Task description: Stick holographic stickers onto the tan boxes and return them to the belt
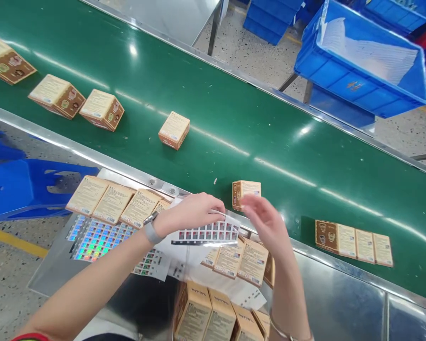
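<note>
My left hand (202,210) is closed on a sheet of small stickers (206,233), its fingers gripping the sheet's upper edge. Rows of dark and red labels show on the sheet below the hand. My right hand (268,220) is over the near edge of the belt, smeared by motion. Its fingertips overlap a small brown and cream box (238,192) on the belt; whether they touch it cannot be made out. Beneath my hands, a row of cream boxes (253,260) lies on the metal bench. More boxes (193,310) stand closer to my body.
A green conveyor belt (213,99) runs diagonally across, carrying a single box (173,129) and several others at both ends. Boxes (87,195) and shiny sticker sheets (99,240) lie at left on the bench. A blue stool (31,184) and blue crate (362,80) flank the belt.
</note>
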`<action>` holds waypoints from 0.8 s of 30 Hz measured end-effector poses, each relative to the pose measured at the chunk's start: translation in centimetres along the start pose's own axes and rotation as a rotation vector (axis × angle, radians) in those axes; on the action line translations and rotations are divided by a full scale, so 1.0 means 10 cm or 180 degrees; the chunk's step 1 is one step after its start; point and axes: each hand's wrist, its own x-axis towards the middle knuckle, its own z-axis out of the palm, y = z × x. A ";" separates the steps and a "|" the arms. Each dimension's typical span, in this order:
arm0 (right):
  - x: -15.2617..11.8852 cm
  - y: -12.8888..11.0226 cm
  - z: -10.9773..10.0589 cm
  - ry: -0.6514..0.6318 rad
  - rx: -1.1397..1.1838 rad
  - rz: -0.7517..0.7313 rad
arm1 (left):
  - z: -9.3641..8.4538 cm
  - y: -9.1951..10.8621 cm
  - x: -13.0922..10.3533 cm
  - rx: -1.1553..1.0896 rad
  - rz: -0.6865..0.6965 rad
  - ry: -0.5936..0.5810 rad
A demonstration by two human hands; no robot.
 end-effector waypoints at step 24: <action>-0.11 -0.91 0.67 -0.0764 -0.1317 -0.1459 | -0.48 -0.30 -0.80 0.0030 -0.0172 0.0556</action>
